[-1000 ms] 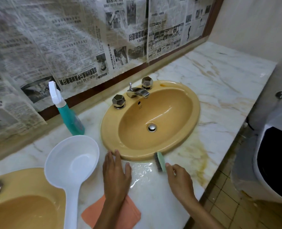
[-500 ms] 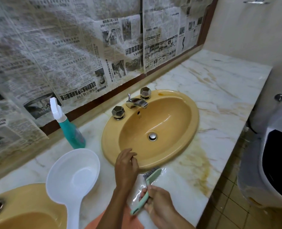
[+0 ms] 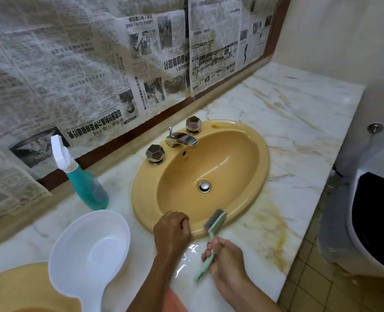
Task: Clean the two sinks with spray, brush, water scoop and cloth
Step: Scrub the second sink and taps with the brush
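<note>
Brush (image 3: 215, 221) now raised over sink (image 3: 141, 199) rim, right hand (image 3: 225, 257) gripping.

The light is dim and warm, soft and coming from above. White glare streaks the wet patch of the marble counter (image 3: 187, 255) near the front edge, and pale highlights curve across the inside of the yellow sink (image 3: 249, 140). The metal tap (image 3: 182, 139) glints. Shadows are faint and soft-edged. The wide lens bends straight lines, so the newspaper (image 3: 74, 64) on the wall smears and stretches toward the left edge, its print unreadable there. The centre is fairly sharp.
</note>
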